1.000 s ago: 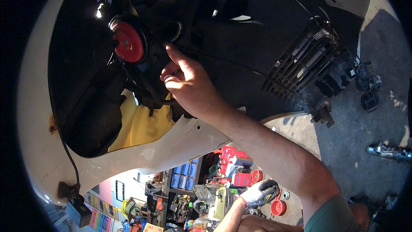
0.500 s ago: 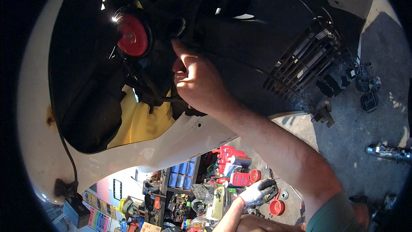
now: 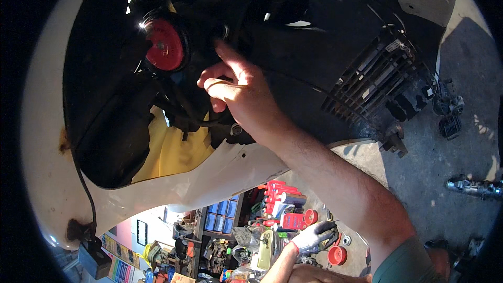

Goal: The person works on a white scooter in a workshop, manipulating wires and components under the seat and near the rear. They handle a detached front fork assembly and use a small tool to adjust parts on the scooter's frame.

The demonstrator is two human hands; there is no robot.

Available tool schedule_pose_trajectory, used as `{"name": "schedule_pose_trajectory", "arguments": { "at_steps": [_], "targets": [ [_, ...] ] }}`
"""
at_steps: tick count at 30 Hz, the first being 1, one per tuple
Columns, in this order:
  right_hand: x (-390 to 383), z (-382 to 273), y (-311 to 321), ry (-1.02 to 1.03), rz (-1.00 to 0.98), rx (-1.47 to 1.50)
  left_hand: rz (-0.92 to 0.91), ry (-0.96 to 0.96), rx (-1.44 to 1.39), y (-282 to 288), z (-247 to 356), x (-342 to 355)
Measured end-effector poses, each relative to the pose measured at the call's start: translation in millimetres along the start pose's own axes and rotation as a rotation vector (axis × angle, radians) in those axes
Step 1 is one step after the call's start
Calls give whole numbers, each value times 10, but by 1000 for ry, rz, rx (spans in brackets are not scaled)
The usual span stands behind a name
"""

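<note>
My right hand (image 3: 241,91) reaches from the lower right into the dark cavity behind a white vehicle body panel (image 3: 209,160). Its index finger points up-left, the tip close to a dark round ring (image 3: 222,32); whether they touch is lost in shadow. The other fingers are loosely bent and apart, with nothing visible in them. Just left of the fingertip is a red disc-shaped horn (image 3: 166,45) with a black rim. Below the hand, a pale round fitting (image 3: 236,129) shows at the panel's edge. My left hand is out of the picture.
Yellow sheet-like material (image 3: 178,149) shows through the panel opening. A black slatted grille (image 3: 372,73) is at the right. Below, another person's white-gloved hand (image 3: 312,236) holds something dark, among red containers (image 3: 338,255) and clutter. A metal tool (image 3: 474,187) lies on the floor.
My right hand's bent fingers have loosened and spread apart. Its index fingertip has shifted slightly upward near the ring. The pale fitting below has come into sight.
</note>
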State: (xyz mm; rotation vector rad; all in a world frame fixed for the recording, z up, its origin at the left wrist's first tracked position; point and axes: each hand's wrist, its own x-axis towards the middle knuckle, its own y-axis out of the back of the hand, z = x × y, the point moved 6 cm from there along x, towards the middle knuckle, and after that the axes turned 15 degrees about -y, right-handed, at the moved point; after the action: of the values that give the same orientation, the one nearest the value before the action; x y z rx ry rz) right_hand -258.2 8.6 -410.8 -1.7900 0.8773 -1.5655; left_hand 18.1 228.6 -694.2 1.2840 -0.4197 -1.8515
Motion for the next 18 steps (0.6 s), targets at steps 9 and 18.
{"name": "schedule_pose_trajectory", "arguments": {
  "at_steps": [9, 18],
  "targets": [
    [-22, -64, -86, -10, -92, -6, -1, 20, -50, -8, 65, -5],
    [15, 50, -44, 97, 21, -289, 15, -47, -29, -8, 17, 0]
  ]
}}
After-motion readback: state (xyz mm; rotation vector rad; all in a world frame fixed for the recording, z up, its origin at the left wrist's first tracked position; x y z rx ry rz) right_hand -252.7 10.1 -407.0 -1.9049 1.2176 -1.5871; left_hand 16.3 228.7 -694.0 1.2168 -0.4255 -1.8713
